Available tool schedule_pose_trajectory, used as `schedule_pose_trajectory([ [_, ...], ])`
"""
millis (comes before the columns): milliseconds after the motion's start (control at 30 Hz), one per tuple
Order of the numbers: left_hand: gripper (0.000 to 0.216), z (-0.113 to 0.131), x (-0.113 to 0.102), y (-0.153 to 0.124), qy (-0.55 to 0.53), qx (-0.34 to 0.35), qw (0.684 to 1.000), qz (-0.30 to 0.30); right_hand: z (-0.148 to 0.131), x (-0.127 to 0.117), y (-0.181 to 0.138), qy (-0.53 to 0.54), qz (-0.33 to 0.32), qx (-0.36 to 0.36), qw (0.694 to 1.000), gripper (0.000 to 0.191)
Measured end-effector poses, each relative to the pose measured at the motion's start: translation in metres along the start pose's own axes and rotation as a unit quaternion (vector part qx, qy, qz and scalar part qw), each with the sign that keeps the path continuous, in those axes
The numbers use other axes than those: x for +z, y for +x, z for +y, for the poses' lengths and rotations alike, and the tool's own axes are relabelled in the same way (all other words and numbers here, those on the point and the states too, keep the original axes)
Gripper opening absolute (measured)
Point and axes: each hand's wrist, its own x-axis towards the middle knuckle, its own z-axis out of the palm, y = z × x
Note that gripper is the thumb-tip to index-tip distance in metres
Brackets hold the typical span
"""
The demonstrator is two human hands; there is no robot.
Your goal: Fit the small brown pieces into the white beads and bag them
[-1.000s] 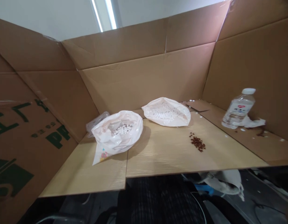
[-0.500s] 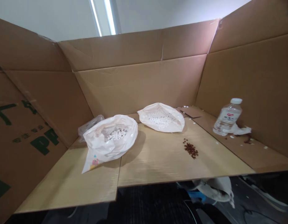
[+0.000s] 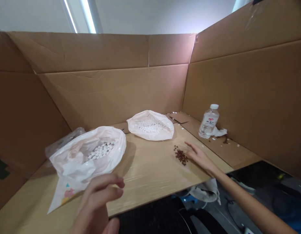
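My right hand (image 3: 199, 156) lies flat on the wooden board (image 3: 152, 172) with its fingers stretched out, touching the right side of a small pile of dark red-brown seeds (image 3: 181, 155). My left hand (image 3: 98, 203) hovers low in front with its fingers loosely curled and nothing in them, just before the near plastic bag (image 3: 87, 157) of white round pellets. A second open bag of white pellets (image 3: 150, 125) sits farther back near the middle.
Tall cardboard walls (image 3: 111, 87) enclose the board on the left, back and right. A clear water bottle (image 3: 209, 121) stands at the right wall beside crumpled white paper (image 3: 220, 132). A crumpled clear bag (image 3: 63, 141) lies behind the near bag. Loose white pellets dot the right side.
Both hands have come into view: the right one reached out to the seed pile, the left rose in front of the near bag. The camera turned left and dipped.
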Motion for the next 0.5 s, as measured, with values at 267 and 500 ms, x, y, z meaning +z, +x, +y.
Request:
schedule_pose_trajectory([
  [267, 0.020, -0.032, 0.021, -0.007, 0.031, -0.025, 0.985, -0.167, 0.000, 0.029, 0.017, -0.096, -0.096, -0.115, 0.984, 0.082],
  [500, 0.015, -0.065, 0.036, -0.010, 0.016, -0.077, 0.978, -0.193, 0.000, 0.042, 0.029, -0.087, -0.098, -0.084, 0.988, 0.077],
])
